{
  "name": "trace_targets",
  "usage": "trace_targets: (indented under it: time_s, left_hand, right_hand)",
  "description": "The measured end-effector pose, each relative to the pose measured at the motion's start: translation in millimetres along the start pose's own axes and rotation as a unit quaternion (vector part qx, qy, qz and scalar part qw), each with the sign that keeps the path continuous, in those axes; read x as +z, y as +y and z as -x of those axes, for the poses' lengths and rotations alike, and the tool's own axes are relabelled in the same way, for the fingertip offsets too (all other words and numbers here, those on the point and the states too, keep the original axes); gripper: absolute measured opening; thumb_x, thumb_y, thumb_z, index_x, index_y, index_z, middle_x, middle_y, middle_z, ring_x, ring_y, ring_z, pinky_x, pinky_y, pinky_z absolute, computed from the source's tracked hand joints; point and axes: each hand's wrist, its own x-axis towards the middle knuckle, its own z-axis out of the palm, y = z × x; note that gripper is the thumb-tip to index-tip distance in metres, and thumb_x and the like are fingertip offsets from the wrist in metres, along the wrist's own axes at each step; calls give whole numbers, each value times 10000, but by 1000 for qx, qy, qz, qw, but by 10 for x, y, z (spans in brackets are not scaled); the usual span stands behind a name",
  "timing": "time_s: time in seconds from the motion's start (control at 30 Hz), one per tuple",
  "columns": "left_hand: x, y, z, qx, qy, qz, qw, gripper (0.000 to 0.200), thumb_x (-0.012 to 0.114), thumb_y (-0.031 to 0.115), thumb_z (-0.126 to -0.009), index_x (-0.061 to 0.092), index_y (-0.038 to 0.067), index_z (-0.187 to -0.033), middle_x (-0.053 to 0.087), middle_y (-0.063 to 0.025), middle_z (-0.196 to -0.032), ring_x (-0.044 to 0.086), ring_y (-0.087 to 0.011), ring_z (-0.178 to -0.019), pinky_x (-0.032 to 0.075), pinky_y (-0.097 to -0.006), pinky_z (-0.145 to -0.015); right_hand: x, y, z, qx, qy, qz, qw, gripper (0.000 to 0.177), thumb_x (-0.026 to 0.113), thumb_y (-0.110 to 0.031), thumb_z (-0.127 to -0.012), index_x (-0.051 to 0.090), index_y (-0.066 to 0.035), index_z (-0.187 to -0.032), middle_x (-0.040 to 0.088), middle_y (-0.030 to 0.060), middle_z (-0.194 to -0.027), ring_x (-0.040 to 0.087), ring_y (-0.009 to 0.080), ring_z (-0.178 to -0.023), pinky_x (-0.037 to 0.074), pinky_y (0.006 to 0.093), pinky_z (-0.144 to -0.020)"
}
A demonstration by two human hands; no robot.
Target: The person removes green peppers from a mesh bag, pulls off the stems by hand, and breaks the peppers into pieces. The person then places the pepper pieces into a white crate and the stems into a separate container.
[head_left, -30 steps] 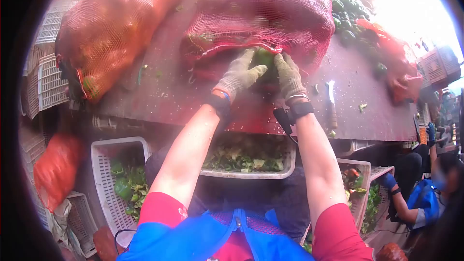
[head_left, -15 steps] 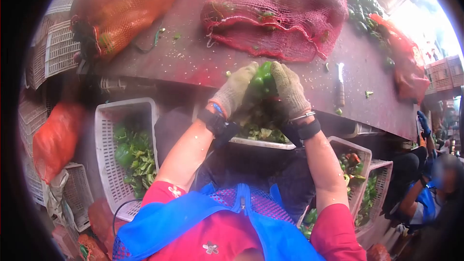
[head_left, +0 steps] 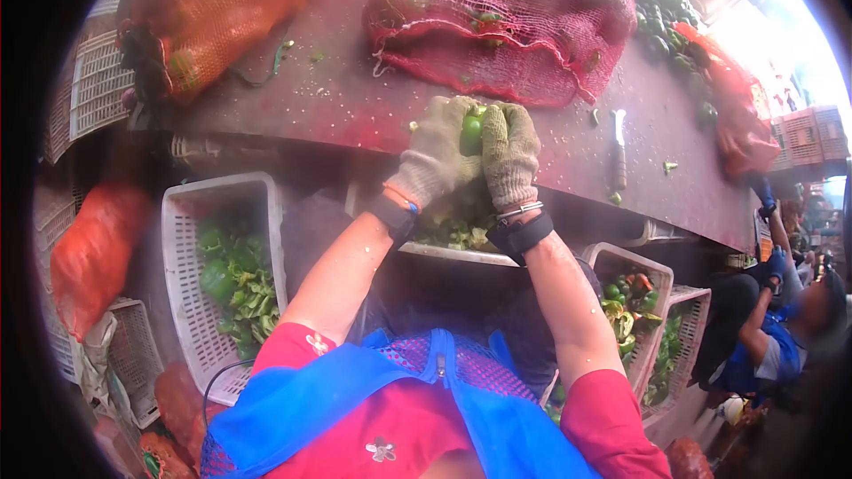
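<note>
Both hands wear knitted grey-green gloves and press together around a green pepper (head_left: 470,131). My left hand (head_left: 433,153) grips its left side and my right hand (head_left: 509,153) its right side, so only a small strip of green shows between them. They hover at the near edge of a dark red wet table (head_left: 355,102), over a white crate (head_left: 448,251) of green pepper pieces below. A red mesh sack (head_left: 515,18) lies open on the table just beyond my hands.
An orange mesh sack (head_left: 217,9) lies at the table's far left. A knife (head_left: 619,146) rests right of my hands. White crates (head_left: 191,302) with pepper scraps stand below left and right (head_left: 652,302). Whole green peppers (head_left: 666,13) pile at the far right. Another person (head_left: 768,337) sits at right.
My hands drew a green pepper out of the red sack toward the table's near edge, and now close tighter around it so less of it shows.
</note>
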Motion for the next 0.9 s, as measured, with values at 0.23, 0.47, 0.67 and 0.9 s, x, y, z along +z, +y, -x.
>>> trace_targets:
  time_s: [0.23,0.47,0.67,0.9]
  left_hand:
    - [71,30,30,-7,-4,5,1000,540,805,177,-625,566,86,-1100,553,-159,-1018,593,-337,-903,505,-413,-771]
    - [-110,-104,183,-260,72,357,894,519,750,28,-682,484,82,-1124,570,-80,-1049,589,-167,-956,508,-317,-839]
    - [-239,-24,253,-245,85,388,884,524,721,-39,-690,469,81,-1134,585,-107,-1101,597,-169,-992,512,-309,-845]
    - [-50,-290,348,-213,68,572,789,480,675,217,-835,463,73,-1241,602,-90,-1141,577,-215,-1095,470,-350,-954]
  right_hand:
    - [121,7,-491,183,-32,218,958,473,568,-446,-892,684,12,-883,672,250,-873,646,409,-879,494,468,-794]
    - [56,67,-317,321,121,-159,926,520,503,-491,-944,657,-1,-861,664,126,-734,623,264,-627,514,398,-601]
    - [-312,-163,-345,349,180,-501,771,505,489,-516,-956,611,-25,-957,632,85,-772,617,216,-619,531,335,-559]
    - [-87,-1471,278,91,-259,-346,897,453,583,-438,-947,667,-6,-1058,671,79,-874,638,134,-786,525,305,-714]
